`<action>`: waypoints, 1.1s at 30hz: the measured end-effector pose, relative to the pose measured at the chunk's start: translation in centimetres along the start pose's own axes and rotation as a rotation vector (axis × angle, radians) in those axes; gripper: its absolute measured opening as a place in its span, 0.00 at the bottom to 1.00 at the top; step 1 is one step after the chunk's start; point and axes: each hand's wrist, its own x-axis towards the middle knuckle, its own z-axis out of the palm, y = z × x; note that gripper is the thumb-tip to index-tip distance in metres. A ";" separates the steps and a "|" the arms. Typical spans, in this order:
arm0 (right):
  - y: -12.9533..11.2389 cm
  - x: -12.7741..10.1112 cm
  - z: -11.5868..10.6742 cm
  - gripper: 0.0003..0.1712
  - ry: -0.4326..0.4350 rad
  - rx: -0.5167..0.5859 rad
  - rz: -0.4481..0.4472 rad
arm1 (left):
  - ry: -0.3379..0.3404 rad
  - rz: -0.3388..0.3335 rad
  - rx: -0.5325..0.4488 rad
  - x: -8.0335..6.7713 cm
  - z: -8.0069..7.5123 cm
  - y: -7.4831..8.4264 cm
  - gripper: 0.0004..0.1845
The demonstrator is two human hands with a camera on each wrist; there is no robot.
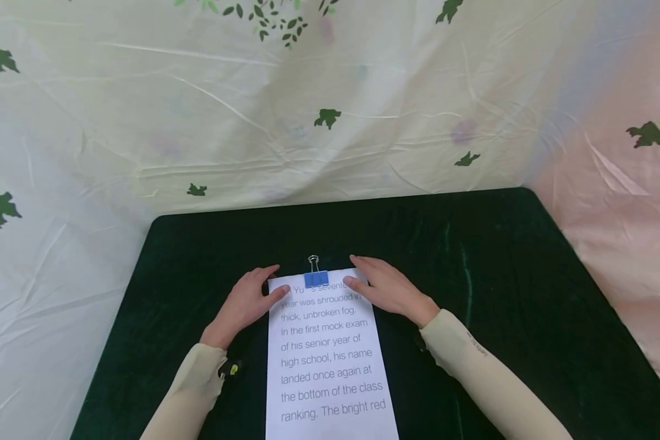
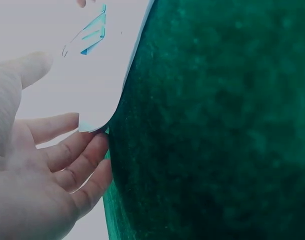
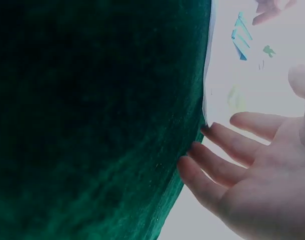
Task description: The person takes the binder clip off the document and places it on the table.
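Observation:
A stack of white printed paper (image 1: 324,366) lies on the dark green cloth, its top edge away from me. A blue binder clip (image 1: 316,279) sits on the middle of that edge, one wire handle standing up; both wrist views show the clip (image 2: 96,34) (image 3: 241,37) too. At the top left corner is my left hand (image 1: 247,302), thumb over the paper's margin and fingertips at the corner. My right hand (image 1: 390,286) is by the top right corner, thumb above the print. Its fingers are loosely straight, the thumb well apart from them. Neither hand pinches the paper.
The dark green velvet cloth (image 1: 198,244) covers a table with rounded far corners. Behind and beside it hangs a pale curtain (image 1: 385,146) with green bird and leaf prints. A dark device (image 1: 231,369) is at the left wrist.

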 end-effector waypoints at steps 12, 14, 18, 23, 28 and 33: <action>-0.3 1.6 -0.1 0.36 0.036 -0.095 -0.029 | -0.038 0.005 -0.065 1.1 0.3 -0.2 0.27; -0.3 1.9 -0.1 0.35 0.029 -0.096 -0.018 | -0.040 0.001 -0.083 1.2 0.4 -0.2 0.24; -0.2 2.3 -0.1 0.28 0.025 -0.064 -0.001 | -0.026 0.001 -0.099 1.2 0.5 -0.1 0.18; -0.2 2.4 0.0 0.17 0.029 0.010 0.014 | 0.006 0.011 -0.111 1.0 0.7 0.1 0.13; -0.1 2.3 0.1 0.11 0.038 0.067 0.011 | 0.034 0.019 -0.132 0.9 0.8 0.0 0.10; -0.1 2.0 0.0 0.10 0.065 0.099 -0.002 | 0.061 0.035 -0.150 0.7 0.6 0.0 0.08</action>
